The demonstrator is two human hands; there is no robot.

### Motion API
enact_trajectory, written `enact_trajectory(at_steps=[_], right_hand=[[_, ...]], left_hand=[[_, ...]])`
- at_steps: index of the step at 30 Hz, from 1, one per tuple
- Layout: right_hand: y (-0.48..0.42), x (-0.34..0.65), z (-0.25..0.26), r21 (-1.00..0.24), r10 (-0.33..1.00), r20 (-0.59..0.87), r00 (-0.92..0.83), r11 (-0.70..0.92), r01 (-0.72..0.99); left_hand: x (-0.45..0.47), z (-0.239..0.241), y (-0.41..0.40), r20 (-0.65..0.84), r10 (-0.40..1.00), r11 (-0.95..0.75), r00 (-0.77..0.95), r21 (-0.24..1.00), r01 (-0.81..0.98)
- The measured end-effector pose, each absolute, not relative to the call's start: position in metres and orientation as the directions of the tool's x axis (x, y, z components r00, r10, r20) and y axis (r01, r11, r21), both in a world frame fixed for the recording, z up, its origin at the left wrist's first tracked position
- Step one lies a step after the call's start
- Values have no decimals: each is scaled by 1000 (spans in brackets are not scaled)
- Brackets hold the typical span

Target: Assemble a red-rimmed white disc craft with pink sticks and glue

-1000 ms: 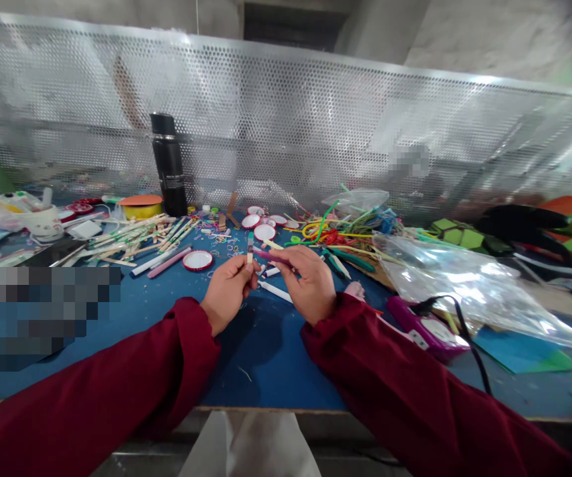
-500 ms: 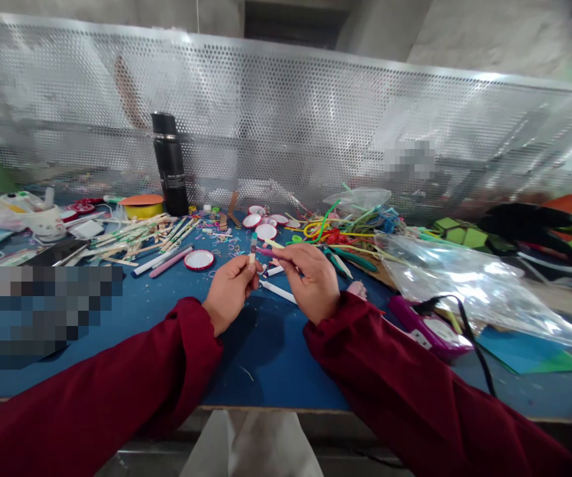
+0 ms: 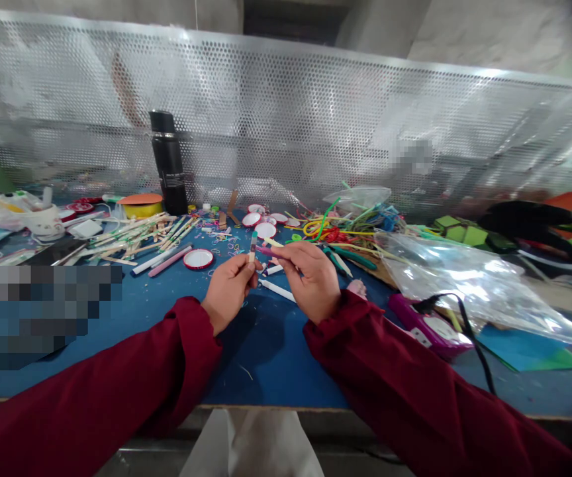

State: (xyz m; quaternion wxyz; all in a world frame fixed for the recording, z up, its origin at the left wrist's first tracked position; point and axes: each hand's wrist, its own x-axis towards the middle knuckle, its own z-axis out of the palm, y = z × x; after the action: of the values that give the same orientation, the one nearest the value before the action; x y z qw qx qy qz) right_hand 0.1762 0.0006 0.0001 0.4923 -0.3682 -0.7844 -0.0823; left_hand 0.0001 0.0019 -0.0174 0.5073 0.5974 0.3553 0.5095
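My left hand (image 3: 231, 288) pinches a small wooden craft stick (image 3: 252, 257) upright; its upper part is coloured teal and dark. In my right hand (image 3: 313, 278) is a marker with a purple tip end (image 3: 266, 251), pointed left at the stick. The tip is at or very near the stick's edge; contact is too small to tell. Beneath the hands a white marker (image 3: 277, 290) lies on the blue table (image 3: 266, 377). Left of them are a white lid with a red rim (image 3: 198, 259), a pink marker (image 3: 171, 260) and a grey-white marker (image 3: 154, 262).
Many craft sticks (image 3: 127, 242) are piled at the left, below a black bottle (image 3: 169, 165). Further right are coloured cords (image 3: 326, 228), green-handled pliers (image 3: 355, 258), a clear plastic bag (image 3: 455, 278) and a purple device (image 3: 428, 328) with a black cable. A perforated metal screen (image 3: 286, 119) stands behind.
Both hands stay almost in place, still holding the stick and the marker. The view has shifted very slightly; nothing was picked up or let go.
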Motion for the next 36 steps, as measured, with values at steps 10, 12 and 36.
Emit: enact_trajectory(at_steps=[10, 12, 36], right_hand=[[1, 177, 1, -215, 498, 829, -254, 704, 677], [1, 177, 1, -214, 497, 824, -270, 715, 665], [-1, 176, 2, -206, 494, 826, -271, 712, 671]], left_hand=[[1, -17, 2, 245, 946, -236, 213, 969, -66], [1, -17, 2, 241, 947, -232, 213, 971, -65], [0, -13, 0, 237, 950, -236, 204, 971, -29]])
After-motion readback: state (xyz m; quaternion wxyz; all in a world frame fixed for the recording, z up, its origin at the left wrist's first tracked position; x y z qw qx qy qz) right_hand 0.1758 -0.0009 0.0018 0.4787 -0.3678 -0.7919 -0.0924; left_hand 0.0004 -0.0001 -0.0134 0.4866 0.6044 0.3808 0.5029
